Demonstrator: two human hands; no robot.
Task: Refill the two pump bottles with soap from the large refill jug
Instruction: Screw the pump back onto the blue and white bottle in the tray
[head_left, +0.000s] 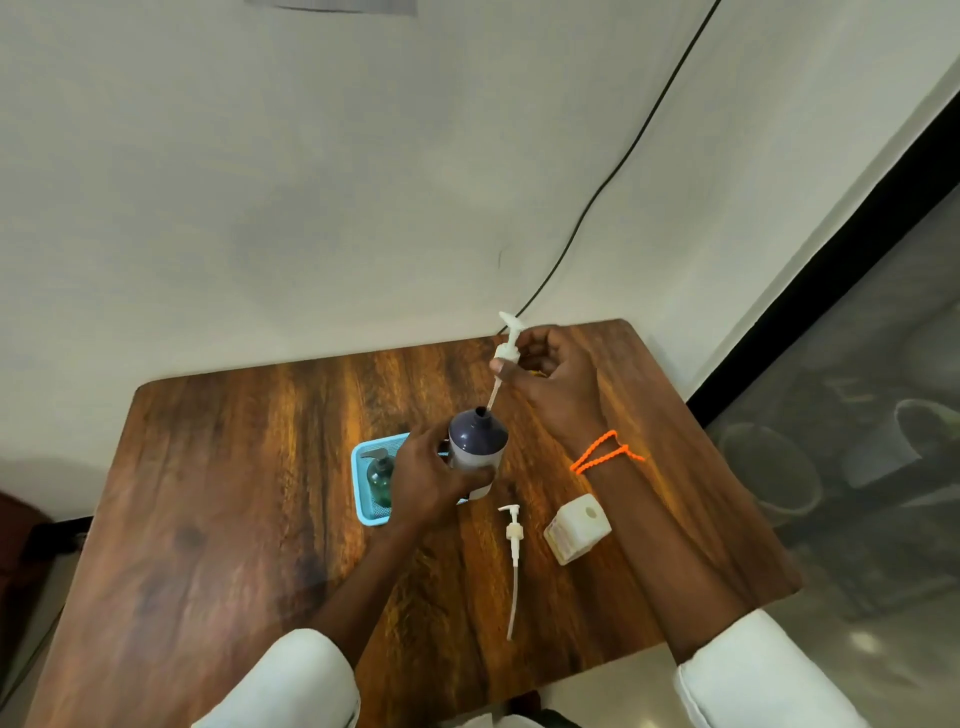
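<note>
My left hand (431, 475) grips a bottle (477, 441) with a dark blue shoulder and pale body, upright on the wooden table (234, 493). My right hand (550, 379) holds a white pump head (506, 345) above it, tilted, with the dip tube's tip at the bottle's open neck. A green pump bottle (380, 475) lies in a light blue basket (363, 514) just left of my left hand. A second white pump with a long tube (513, 551) lies loose on the table. A white refill jug (576, 527) lies on its side to the right, its round opening facing up.
A black cable (623, 156) runs down the white wall to the table's far edge. The table's right edge drops to a grey floor with a dark strip and glass panel (831, 291). An orange cord sits on my right wrist (605, 453).
</note>
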